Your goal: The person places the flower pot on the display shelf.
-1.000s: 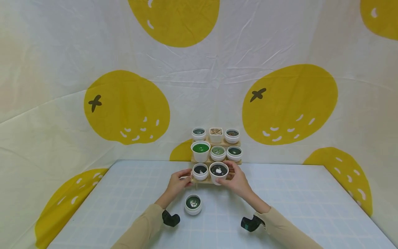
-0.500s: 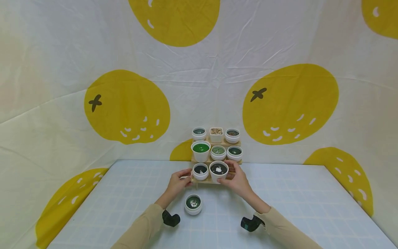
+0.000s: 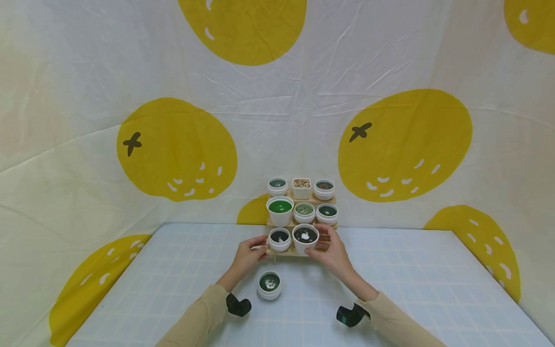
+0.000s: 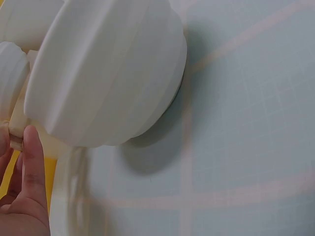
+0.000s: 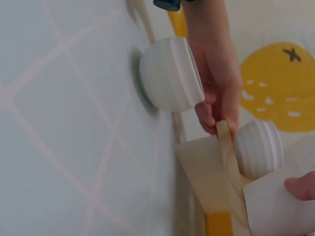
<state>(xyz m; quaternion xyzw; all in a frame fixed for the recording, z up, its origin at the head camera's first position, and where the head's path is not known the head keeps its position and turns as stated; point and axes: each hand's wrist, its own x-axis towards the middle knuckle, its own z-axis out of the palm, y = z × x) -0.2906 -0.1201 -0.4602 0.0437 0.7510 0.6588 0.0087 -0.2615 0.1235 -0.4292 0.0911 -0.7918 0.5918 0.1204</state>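
Note:
A three-tier wooden stand [image 3: 286,253] holds white pots and cups. My left hand [image 3: 248,255] pinches the left end of its lowest board, next to a small ribbed pot [image 3: 279,240] with dark contents. In the right wrist view, the thumb lies on the board's pot side. My right hand [image 3: 333,253] grips a plain white cup [image 3: 305,236], dark inside with a white patch, between thumb and fingers. This cup stands upright at the lowest board, right of the ribbed pot. Another ribbed pot [image 3: 269,285], green-dark inside, sits on the table in front of the stand.
On the middle tier are a taller cup with bright green contents [image 3: 279,212] and two ribbed pots. A square cup of beige bits [image 3: 301,188] stands between two pots on top. Behind hangs a fruit-print cloth [image 3: 277,120]; pale checked cloth [image 3: 412,279] covers the table.
The cup in my right hand has shifted very slightly back, and that hand's fingers have moved a little with it. My left hand stays at the board's end.

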